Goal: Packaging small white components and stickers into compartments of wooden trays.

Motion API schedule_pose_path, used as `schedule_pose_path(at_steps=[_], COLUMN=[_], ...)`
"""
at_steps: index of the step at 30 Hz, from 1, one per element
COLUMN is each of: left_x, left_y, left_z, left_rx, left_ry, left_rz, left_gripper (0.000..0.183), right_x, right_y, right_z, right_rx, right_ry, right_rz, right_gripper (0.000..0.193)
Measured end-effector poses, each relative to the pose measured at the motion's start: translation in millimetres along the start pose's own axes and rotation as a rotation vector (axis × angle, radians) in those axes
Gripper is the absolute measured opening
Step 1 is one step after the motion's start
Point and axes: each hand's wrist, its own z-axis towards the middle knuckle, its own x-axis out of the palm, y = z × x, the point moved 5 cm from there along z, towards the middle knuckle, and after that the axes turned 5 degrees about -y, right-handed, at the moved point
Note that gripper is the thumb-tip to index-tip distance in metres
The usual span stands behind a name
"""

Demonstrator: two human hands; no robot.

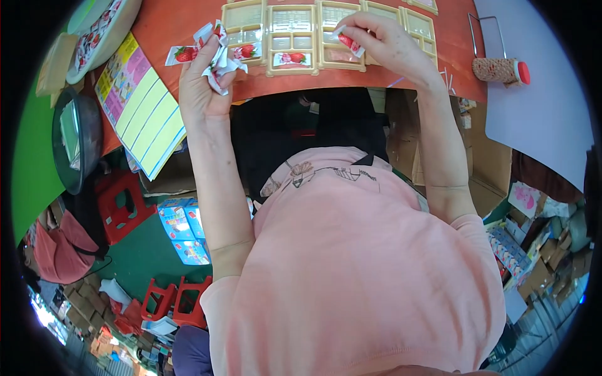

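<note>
Head view: the left grip [200,81] clutches several strawberry-print packets [185,54], the right grip [389,42] pinches one packet [348,42] between thumb and finger.

Six beige compartmented plastic trays [292,71] show, five along the near edge of the red-orange desk [172,31]. Strawberry-printed white packets [291,59] number two in trays, one in the right hand [392,50], several overlapping uncountably in the left hand [199,84]. Three red plastic stools [110,216] stand below.

No legible text, print on sachets [183,55] unclear
</note>
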Motion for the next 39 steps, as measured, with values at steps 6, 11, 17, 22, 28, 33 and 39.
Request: schedule_pose_path(at_steps=[6,11,17,22,28,33,39], left_x=[7.0,5.3,-4.8,-8.7,14.5,29.7,52.1], left_y=[10.9,11.9,13.4,11.7,22.5,38.2,54.5], left_z=[-4.0,-5.2,-5.1,-1.3,-2.1,-10.8,-31.3], left_rx=[-0.003,-0.026,-0.017,0.002,0.004,-0.06,-0.063], left_ry=[0.024,-0.003,-0.017,-0.025,0.12,0.195,0.262], left_rz=[0.022,0.046,0.031,0.028,0.052,0.062,0.242], left_gripper=[0.028,0.029,0.03,0.032,0.026,0.023,0.031], right_x=[12.6,9.1,1.5,3.5,24.0,28.1,35.9], right_y=[2.9,-11.8,25.2,26.1,33.8,33.0,46.7], right_z=[-6.7,-3.8,1.4,-17.3,-28.0,-24.2,-14.6], right_rx=[-0.189,0.077,0.012,-0.153,-0.152,-0.178,0.278], right_ry=[0.133,0.21,0.128,0.122,-0.038,-0.047,-0.159], right_rz=[-0.206,-0.075,-0.045,-0.234,-0.325,-0.411,0.634], right_gripper=[0.025,0.025,0.02,0.016,0.012,0.013,0.017])
